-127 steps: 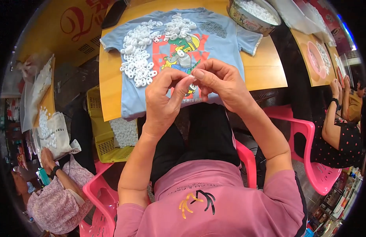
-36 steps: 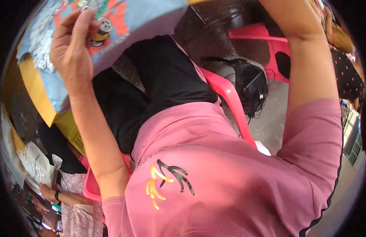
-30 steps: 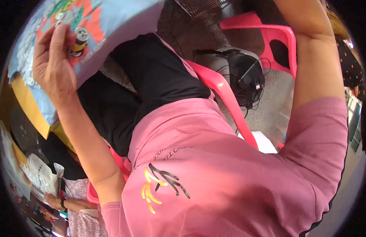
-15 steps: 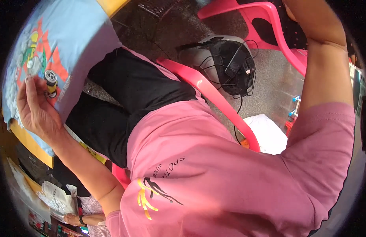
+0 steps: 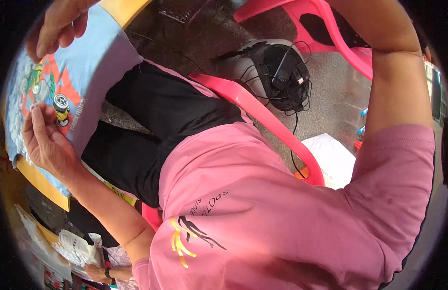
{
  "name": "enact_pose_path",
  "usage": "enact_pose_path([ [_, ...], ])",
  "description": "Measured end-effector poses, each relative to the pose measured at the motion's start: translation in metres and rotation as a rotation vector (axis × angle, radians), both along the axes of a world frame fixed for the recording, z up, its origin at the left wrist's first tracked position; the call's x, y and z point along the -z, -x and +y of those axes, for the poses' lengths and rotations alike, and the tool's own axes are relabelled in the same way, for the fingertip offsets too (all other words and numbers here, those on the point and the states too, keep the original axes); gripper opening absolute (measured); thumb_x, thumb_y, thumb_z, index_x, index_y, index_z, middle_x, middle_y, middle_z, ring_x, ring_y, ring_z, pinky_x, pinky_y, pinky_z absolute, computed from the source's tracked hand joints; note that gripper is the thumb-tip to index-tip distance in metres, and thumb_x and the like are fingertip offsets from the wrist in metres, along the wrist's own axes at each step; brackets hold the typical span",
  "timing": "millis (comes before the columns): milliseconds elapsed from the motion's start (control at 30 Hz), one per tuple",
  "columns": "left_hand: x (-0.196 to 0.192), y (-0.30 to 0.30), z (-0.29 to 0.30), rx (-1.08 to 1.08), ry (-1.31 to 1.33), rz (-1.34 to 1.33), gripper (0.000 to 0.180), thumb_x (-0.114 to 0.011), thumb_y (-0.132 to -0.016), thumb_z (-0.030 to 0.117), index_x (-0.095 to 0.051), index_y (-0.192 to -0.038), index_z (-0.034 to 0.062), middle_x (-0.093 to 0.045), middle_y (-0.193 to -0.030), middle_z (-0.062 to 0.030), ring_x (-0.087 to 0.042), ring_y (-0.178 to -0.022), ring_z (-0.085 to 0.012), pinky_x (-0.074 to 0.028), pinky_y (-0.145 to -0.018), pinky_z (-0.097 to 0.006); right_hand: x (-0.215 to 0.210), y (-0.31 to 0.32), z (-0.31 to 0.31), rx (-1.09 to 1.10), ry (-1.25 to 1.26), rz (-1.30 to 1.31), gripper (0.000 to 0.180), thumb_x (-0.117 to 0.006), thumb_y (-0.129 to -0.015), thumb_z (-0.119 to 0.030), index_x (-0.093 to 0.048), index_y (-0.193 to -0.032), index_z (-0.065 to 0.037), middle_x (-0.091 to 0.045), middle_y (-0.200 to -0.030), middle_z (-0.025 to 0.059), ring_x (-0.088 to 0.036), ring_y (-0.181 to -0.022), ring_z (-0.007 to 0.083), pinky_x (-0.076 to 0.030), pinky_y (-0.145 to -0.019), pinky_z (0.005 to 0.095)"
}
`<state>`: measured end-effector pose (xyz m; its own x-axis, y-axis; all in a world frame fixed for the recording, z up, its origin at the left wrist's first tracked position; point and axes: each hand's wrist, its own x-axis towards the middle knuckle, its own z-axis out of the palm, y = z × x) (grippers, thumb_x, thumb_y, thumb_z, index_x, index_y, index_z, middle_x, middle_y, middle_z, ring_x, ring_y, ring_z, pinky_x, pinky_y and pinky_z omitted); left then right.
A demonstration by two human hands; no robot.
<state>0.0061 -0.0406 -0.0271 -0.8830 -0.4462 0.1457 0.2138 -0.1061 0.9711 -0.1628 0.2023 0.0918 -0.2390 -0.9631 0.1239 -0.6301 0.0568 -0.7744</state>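
Note:
My left hand (image 5: pixel 52 147) is raised over the light blue printed cloth (image 5: pixel 95 41), thumb and fingertips pinched together. Whatever lies between those tips is too small to make out. At the upper left, my right hand (image 5: pixel 59 26) hangs over the far part of the cloth with its fingers bent and drawn together; its fingertips partly hide one another, and I cannot see what they hold. The cloth carries a red, green and yellow cartoon picture (image 5: pixel 62 104) and drapes from a yellow table (image 5: pixel 37 181) toward my lap. Pale lumpy bits (image 5: pixel 16 104) line its left side.
Pink plastic chair arms (image 5: pixel 262 116) curve beside me and farther right. Beyond them lies a black bag with cables (image 5: pixel 282 77) on a grey object, and a white sheet (image 5: pixel 330 157). At lower left, another person's hand (image 5: pixel 97 273) is near a white bag (image 5: pixel 76 244).
My right hand has come into view at the upper left, over the cloth. My left hand keeps its pinch and sits slightly lower in the picture.

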Motion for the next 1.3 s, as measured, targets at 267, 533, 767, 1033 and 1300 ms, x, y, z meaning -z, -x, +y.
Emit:
enact_pose_path([
  [267, -0.011, 0.003, -0.002, 0.026, -0.091, 0.069, 0.013, -0.059, -0.094, 0.004, -0.060, -0.103, -0.0055, -0.066, -0.095, -0.0138, -0.062, -0.082, -0.0176, -0.051, -0.077, -0.025, -0.004, -0.023, -0.007, 0.053, -0.042, 0.099, 0.031, -0.063, -0.085, -0.022, -0.068, -0.092, 0.007, -0.069, -0.083, 0.0208, -0.067, -0.073, 0.0257, -0.053, -0.064, 0.0373],
  [533, -0.015, -0.007, 0.015, -0.031, -0.324, 0.008, 0.013, -0.062, -0.091, 0.003, -0.062, -0.104, 0.0006, -0.066, -0.095, -0.0099, -0.064, -0.083, -0.0158, -0.052, -0.073, -0.027, 0.020, -0.041, -0.040, 0.272, 0.430, -0.169, 0.027, -0.063, -0.085, -0.019, -0.065, -0.084, 0.009, -0.066, -0.073, 0.0196, -0.062, -0.064, 0.0217, -0.048, -0.060, 0.0349],
  [767, -0.030, -0.008, 0.031, 0.024, -0.378, 0.061, 0.012, -0.065, -0.090, 0.003, -0.063, -0.101, 0.0009, -0.066, -0.084, -0.0073, -0.062, -0.068, -0.0130, -0.052, -0.064, -0.025, 0.044, -0.078, -0.085, 0.504, 0.394, -0.487, 0.019, -0.064, -0.093, -0.017, -0.066, -0.098, 0.001, -0.065, -0.079, 0.0027, -0.060, -0.070, 0.0086, -0.047, -0.064, 0.0232],
  [1033, -0.031, -0.009, 0.028, 0.005, -0.416, 0.084, 0.013, -0.065, -0.091, 0.005, -0.060, -0.102, -0.0004, -0.067, -0.087, -0.0085, -0.063, -0.069, -0.0126, -0.051, -0.065, -0.024, 0.068, -0.080, -0.093, 0.531, 0.337, -0.688, 0.018, -0.063, -0.094, -0.016, -0.066, -0.103, 0.000, -0.066, -0.087, 0.0017, -0.057, -0.071, 0.0055, -0.046, -0.065, 0.0192],
  [1300, -0.025, -0.006, 0.027, 0.001, -0.421, 0.145, 0.014, -0.064, -0.092, 0.008, -0.059, -0.102, -0.0007, -0.066, -0.089, -0.0065, -0.063, -0.072, -0.0102, -0.051, -0.066, -0.023, 0.072, -0.090, -0.102, 0.489, 0.442, -0.950, 0.018, -0.064, -0.094, -0.017, -0.064, -0.102, -0.001, -0.067, -0.087, 0.0049, -0.060, -0.069, 0.0082, -0.049, -0.062, 0.0217],
])
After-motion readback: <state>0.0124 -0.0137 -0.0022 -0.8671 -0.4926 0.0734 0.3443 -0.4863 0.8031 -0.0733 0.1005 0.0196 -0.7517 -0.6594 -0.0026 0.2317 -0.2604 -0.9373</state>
